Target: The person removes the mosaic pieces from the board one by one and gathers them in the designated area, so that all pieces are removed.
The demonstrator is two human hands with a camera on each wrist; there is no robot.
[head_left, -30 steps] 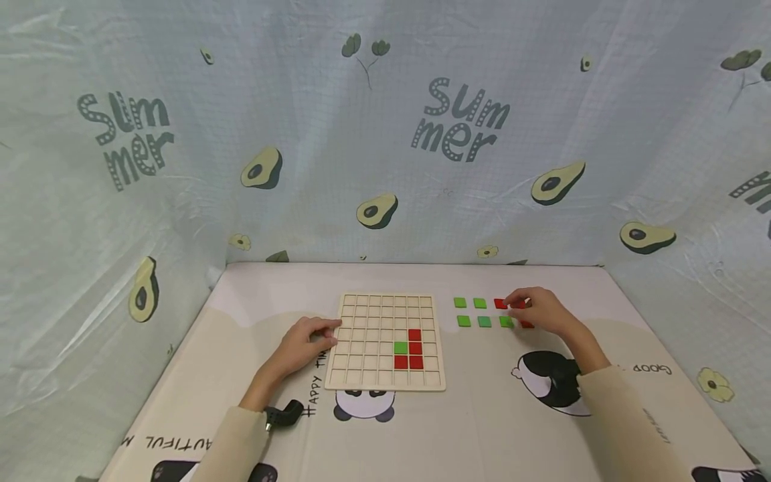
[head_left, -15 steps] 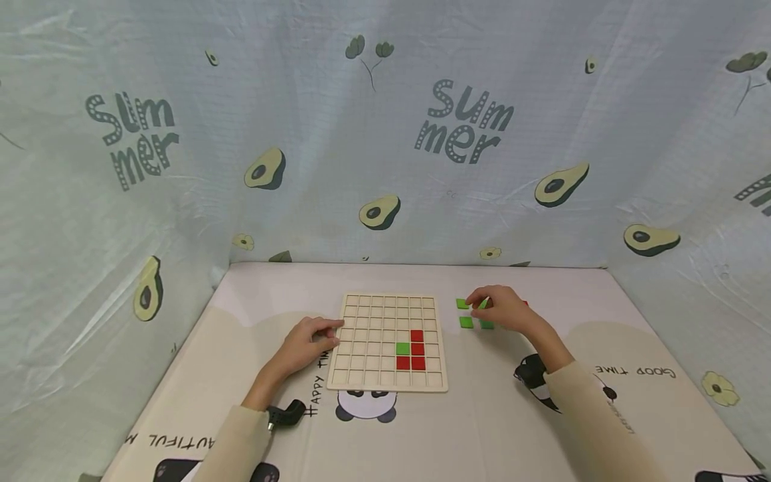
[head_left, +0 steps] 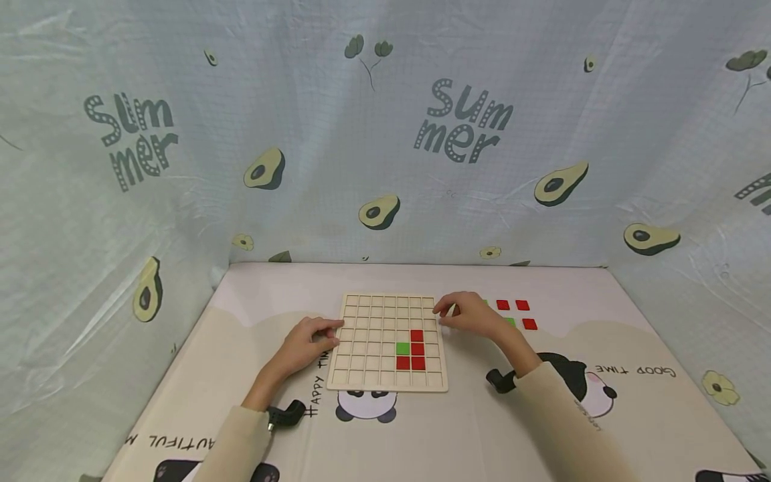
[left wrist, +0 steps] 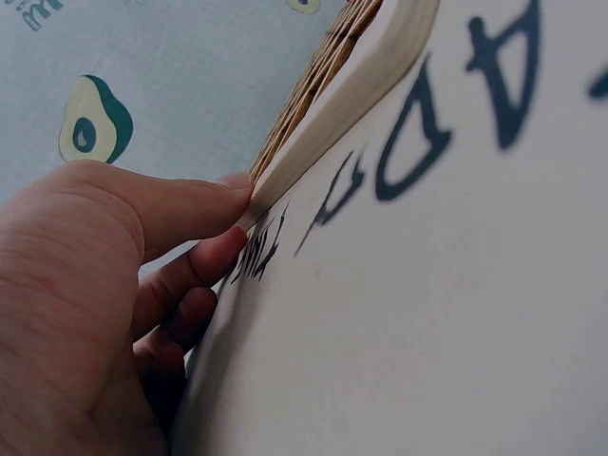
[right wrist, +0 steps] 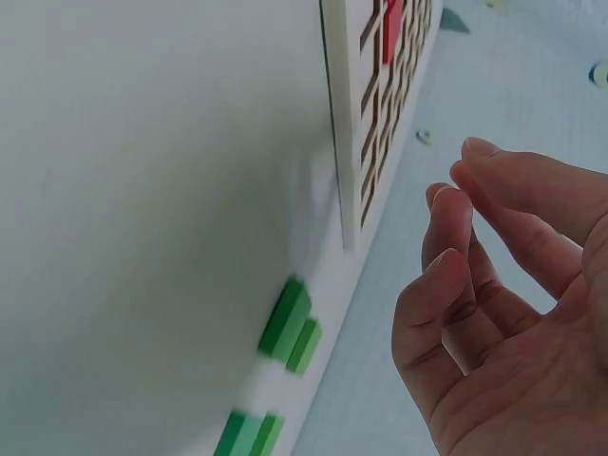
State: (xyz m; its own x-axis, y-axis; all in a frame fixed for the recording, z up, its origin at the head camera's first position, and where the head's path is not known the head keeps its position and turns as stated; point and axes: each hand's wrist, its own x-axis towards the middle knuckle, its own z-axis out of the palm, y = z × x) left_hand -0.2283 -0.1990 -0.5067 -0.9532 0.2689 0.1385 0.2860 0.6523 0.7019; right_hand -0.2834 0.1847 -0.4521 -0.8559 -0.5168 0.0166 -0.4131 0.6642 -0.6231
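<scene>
The left hand (head_left: 304, 345) rests its thumb and a finger against the left edge of the wooden grid board (head_left: 367, 341). Opposite, the right hand (head_left: 472, 314) hovers by the board's right edge, fingers loosely bent, holding nothing visible. Between the hands, the board bears four red squares (head_left: 417, 349) and one green square (head_left: 402, 348). Beyond the right hand, loose red tiles (head_left: 502, 305) and green tiles (right wrist: 285, 319) lie on the table (head_left: 458, 428).

Board (head_left: 355, 361) on tbl (head_left: 458, 435) btwn L hand (head_left: 304, 345) & R hand (head_left: 472, 313), loose tiles (head_left: 523, 305) R of board.
</scene>
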